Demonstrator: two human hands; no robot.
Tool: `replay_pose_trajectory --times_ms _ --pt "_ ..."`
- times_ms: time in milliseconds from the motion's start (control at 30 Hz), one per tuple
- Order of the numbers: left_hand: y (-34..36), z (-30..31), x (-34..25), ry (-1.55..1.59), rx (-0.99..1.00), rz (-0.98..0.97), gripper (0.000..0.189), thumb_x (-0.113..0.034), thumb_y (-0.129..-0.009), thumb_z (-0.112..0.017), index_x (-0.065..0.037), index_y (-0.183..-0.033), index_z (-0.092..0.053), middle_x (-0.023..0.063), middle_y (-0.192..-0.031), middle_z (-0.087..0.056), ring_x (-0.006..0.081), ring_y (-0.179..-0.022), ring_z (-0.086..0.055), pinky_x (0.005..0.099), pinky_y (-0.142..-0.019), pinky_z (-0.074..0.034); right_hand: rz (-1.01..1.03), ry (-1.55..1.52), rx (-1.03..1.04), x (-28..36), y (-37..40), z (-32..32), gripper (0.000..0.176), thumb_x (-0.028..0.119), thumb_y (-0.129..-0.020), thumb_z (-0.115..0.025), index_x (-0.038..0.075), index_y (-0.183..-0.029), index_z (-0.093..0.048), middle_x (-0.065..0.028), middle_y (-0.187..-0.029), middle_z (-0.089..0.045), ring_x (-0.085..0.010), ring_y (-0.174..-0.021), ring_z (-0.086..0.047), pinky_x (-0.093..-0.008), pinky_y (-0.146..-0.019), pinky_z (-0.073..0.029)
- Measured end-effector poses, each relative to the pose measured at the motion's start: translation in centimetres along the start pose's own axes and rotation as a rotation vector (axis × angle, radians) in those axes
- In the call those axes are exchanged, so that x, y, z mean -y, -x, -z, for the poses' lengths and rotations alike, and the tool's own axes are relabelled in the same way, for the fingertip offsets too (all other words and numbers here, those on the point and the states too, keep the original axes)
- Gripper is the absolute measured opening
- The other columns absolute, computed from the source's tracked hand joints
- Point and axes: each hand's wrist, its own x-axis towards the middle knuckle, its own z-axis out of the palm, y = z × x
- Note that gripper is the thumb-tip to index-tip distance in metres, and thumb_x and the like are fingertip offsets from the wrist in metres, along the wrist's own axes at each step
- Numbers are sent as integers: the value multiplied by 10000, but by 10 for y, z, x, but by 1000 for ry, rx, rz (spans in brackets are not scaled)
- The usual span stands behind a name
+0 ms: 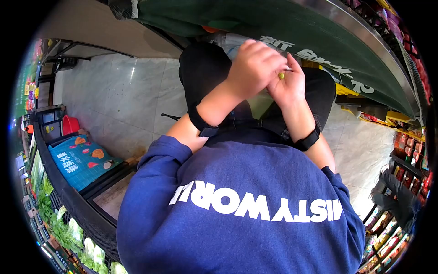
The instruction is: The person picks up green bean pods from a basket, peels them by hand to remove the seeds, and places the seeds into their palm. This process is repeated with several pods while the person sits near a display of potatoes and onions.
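My right hand (289,86) is turned palm up in front of my knees, with a small yellow-green round thing (281,76), pea-like in size, lying at its palm. Its thumb shows, but the other fingers are partly covered by my left hand (255,67). That left hand reaches across from the left, its fingers bent and closed against the right hand's fingers. Whatever it pinches, if anything, is hidden. A dark band is on each wrist. Between my knees, below the hands, part of a pale green surface (261,104) shows.
A dark green cloth (219,16) with white lettering hangs under a metal edge (360,27) ahead. Clear plastic (232,42) lies beyond my left knee. At left are a blue printed bag (80,160), a red bucket (70,124) and leafy vegetables (73,233); packaged goods (408,148) line the right.
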Motion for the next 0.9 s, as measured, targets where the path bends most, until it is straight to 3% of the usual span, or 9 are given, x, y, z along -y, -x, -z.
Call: replay_pose_trajectory --times_ms 100,167,333,433,567,633,900 --pt "0 7 15 108 -62 119 147 -133 -656 -640 -79 -792 -627 28 -697 -570 205 -657 -529 315 -633 -402 73 49 22 1 2 2 276 235 -867 -402 -20 -815 -493 -134 -862 -508 -236 -815 -494 -349 -789 -421" --pt "7 8 22 91 29 162 172 -137 -680 -644 -66 -836 -629 38 -699 -573 221 -661 -526 317 -640 -403 99 53 -2 7 1 7 269 231 -861 -407 -20 -813 -490 -143 -844 -503 -242 -805 -476 -365 -779 -409" --pt "26 -10 32 52 220 287 182 -167 -735 -596 -50 -873 -619 68 -773 -574 235 -757 -526 328 -678 -420 31 27 182 19 -5 19 248 197 -866 -403 -37 -856 -483 -152 -863 -514 -246 -840 -490 -355 -797 -415" --pt "28 -13 34 99 207 331 199 -152 -723 -599 -56 -897 -616 67 -790 -570 238 -772 -527 333 -691 -422 48 52 177 23 -7 24 241 190 -866 -399 -30 -853 -496 -144 -871 -524 -240 -837 -494 -351 -800 -408" --pt "18 -1 16 176 182 205 231 -118 -692 -610 -76 -919 -617 49 -823 -566 236 -791 -525 336 -703 -421 20 128 230 22 -5 22 239 193 -871 -391 -16 -856 -507 -122 -882 -537 -227 -843 -497 -341 -804 -399" --pt "16 -1 10 94 158 172 288 -95 -650 -630 -99 -937 -618 29 -857 -562 225 -797 -520 335 -706 -417 144 229 30 11 -2 7 235 208 -872 -375 15 -820 -497 -92 -823 -515 -208 -814 -479 -310 -757 -387" --pt "16 4 13 -62 131 102 172 -101 -584 -644 -109 -755 -629 0 -846 -559 188 -781 -515 310 -683 -403 112 376 127 6 -2 4 240 208 -884 -359 11 -878 -496 -76 -863 -524 -183 -843 -484 -301 -776 -376"
